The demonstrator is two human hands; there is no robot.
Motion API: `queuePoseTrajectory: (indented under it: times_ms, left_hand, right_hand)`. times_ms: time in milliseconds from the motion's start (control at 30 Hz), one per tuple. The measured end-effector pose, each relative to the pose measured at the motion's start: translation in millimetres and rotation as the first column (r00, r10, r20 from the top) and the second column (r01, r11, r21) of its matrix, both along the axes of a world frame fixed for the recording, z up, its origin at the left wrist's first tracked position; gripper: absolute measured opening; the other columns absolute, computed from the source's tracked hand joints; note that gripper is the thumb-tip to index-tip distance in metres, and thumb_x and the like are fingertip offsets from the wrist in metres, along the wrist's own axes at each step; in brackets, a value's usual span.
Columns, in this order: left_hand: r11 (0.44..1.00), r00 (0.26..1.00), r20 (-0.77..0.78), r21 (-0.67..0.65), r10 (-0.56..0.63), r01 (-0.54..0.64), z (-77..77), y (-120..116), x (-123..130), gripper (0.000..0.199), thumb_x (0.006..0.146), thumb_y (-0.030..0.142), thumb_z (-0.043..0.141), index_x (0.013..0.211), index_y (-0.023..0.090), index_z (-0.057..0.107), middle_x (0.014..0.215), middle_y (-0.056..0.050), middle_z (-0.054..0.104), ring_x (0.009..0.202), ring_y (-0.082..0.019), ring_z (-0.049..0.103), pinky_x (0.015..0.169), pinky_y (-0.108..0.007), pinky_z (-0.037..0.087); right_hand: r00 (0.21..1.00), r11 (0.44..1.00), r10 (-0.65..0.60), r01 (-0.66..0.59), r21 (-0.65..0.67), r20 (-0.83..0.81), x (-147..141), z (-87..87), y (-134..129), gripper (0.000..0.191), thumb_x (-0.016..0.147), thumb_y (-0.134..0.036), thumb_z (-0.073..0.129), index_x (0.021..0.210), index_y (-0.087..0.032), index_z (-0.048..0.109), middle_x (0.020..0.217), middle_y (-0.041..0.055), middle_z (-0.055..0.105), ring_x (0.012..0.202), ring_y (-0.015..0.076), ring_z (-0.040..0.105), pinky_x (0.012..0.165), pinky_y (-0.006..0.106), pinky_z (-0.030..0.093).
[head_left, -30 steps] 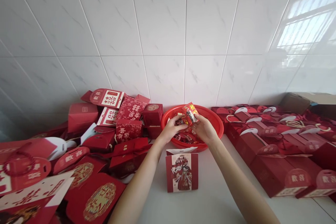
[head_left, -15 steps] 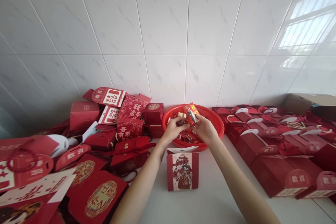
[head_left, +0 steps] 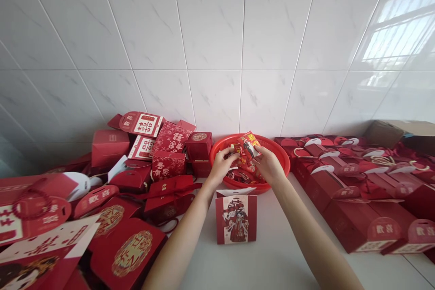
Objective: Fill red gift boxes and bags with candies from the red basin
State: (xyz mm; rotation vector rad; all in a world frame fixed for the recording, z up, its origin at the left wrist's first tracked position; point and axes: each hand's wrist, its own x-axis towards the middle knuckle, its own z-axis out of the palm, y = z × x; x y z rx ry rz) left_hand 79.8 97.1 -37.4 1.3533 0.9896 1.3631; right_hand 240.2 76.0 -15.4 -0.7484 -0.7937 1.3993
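Both hands are over a red plastic basket (head_left: 284, 156) that holds several small wrapped sweets (head_left: 243, 176). My right hand (head_left: 268, 163) is closed on a red and yellow candy packet (head_left: 250, 141) with a printed picture on it. Beside it, my left hand (head_left: 222, 165) pinches a small red and gold wrapped candy (head_left: 237, 148), partly covered by the fingers. Just in front of the basket, a red gift box (head_left: 237, 220) stands upright with a printed figure on its face and its top flaps up.
A heap of red gift boxes (head_left: 125, 253) covers the left side, some lying tilted. Rows of closed red boxes (head_left: 360, 222) stand on the right, with a brown cardboard box (head_left: 390, 132) behind. A tiled wall (head_left: 217, 45) rises at the back of the white table (head_left: 272, 263).
My left hand has lifted slightly, and a red and gold candy now shows at its fingertips. My right hand still holds the packet, slightly shifted.
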Motion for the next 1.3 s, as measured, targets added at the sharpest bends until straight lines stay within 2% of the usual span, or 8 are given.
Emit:
queuePoseTrajectory:
  times_ms: [233,333,600,667,767,867,1067,1300]
  left_hand:
    - [0.987,0.988,0.053,-0.051,-0.148,0.151,22.9,-26,-17,0.025,0.071,0.033,0.074,0.089,0.016,0.074,0.092,-0.006,0.073,0.090,-0.023,0.067,0.085,-0.036,0.054]
    - [0.961,0.954,-0.129,0.017,-0.271,0.275,49.1,-54,-32,0.028,0.076,0.036,0.072,0.095,0.016,0.076,0.093,-0.006,0.074,0.092,-0.024,0.068,0.084,-0.035,0.053]
    - [0.862,0.587,-0.743,0.025,-0.323,0.506,89.4,-109,-58,0.023,0.080,0.024,0.070,0.099,0.026,0.081,0.091,-0.002,0.079,0.079,-0.022,0.071,0.071,-0.026,0.052]
    - [0.857,0.544,-0.775,0.006,-0.321,0.515,89.5,-111,-61,0.026,0.083,0.023,0.067,0.105,0.027,0.080,0.091,-0.001,0.079,0.078,-0.021,0.072,0.069,-0.025,0.050]
    - [0.864,0.567,-0.768,0.036,-0.297,0.502,89.3,-110,-64,0.029,0.083,0.024,0.068,0.110,0.029,0.078,0.097,-0.001,0.079,0.087,-0.022,0.073,0.072,-0.025,0.050]
    - [0.882,0.588,-0.766,0.057,-0.262,0.467,88.8,-108,-67,0.027,0.079,0.023,0.072,0.105,0.029,0.080,0.097,-0.001,0.079,0.084,-0.022,0.073,0.071,-0.024,0.049]
    - [0.915,0.581,-0.787,0.054,-0.208,0.401,81.5,-100,-68,0.021,0.080,0.026,0.071,0.099,0.024,0.080,0.095,-0.002,0.079,0.085,-0.022,0.072,0.072,-0.024,0.048]
    - [0.949,0.428,-0.885,-0.042,-0.181,0.314,82.4,-95,-69,0.028,0.085,0.033,0.064,0.108,0.020,0.075,0.109,-0.005,0.076,0.099,-0.024,0.068,0.082,-0.028,0.048]
  right_hand:
    - [0.998,0.995,0.067,-0.065,0.076,-0.013,5,19.8,-17,0.021,0.067,-0.033,0.080,0.076,-0.019,0.067,0.082,0.0019,0.072,0.076,0.0164,0.067,0.069,0.026,0.055]
    - [0.995,0.984,0.096,-0.100,0.145,0.033,5,34.4,-32,0.024,0.066,-0.035,0.081,0.078,-0.019,0.067,0.081,0.0020,0.072,0.073,0.0170,0.066,0.065,0.027,0.055]
    - [0.962,0.941,0.054,-0.138,0.308,0.267,26,59.6,-64,0.019,0.067,-0.034,0.078,0.073,-0.020,0.067,0.073,-0.0002,0.066,0.061,0.0136,0.059,0.058,0.025,0.050]
    - [0.883,0.895,0.151,-0.313,0.318,0.444,39,65.5,-70,0.015,0.065,-0.029,0.079,0.070,-0.019,0.069,0.073,0.0014,0.069,0.063,0.0163,0.061,0.061,0.028,0.051]
    - [0.573,0.708,0.335,-0.677,0.201,0.748,52,74.0,-81,0.012,0.067,-0.023,0.078,0.077,-0.018,0.076,0.096,0.0083,0.076,0.089,0.0271,0.069,0.080,0.039,0.055]
    - [0.345,0.556,0.251,-0.816,0.157,0.904,50,74.9,-88,0.020,0.076,-0.017,0.070,0.094,-0.021,0.078,0.119,0.0082,0.072,0.110,0.0284,0.066,0.093,0.039,0.052]
    - [0.208,0.595,0.005,-0.787,0.164,0.978,32,58.7,-89,0.029,0.078,-0.007,0.062,0.093,-0.026,0.078,0.116,0.0022,0.073,0.098,0.0222,0.071,0.068,0.024,0.051]
    - [0.038,0.638,-0.056,-0.767,0.065,0.998,32,58.8,-96,0.017,0.086,-0.012,0.054,0.088,-0.021,0.068,0.140,0.0052,0.060,0.106,0.0232,0.069,0.075,0.029,0.050]
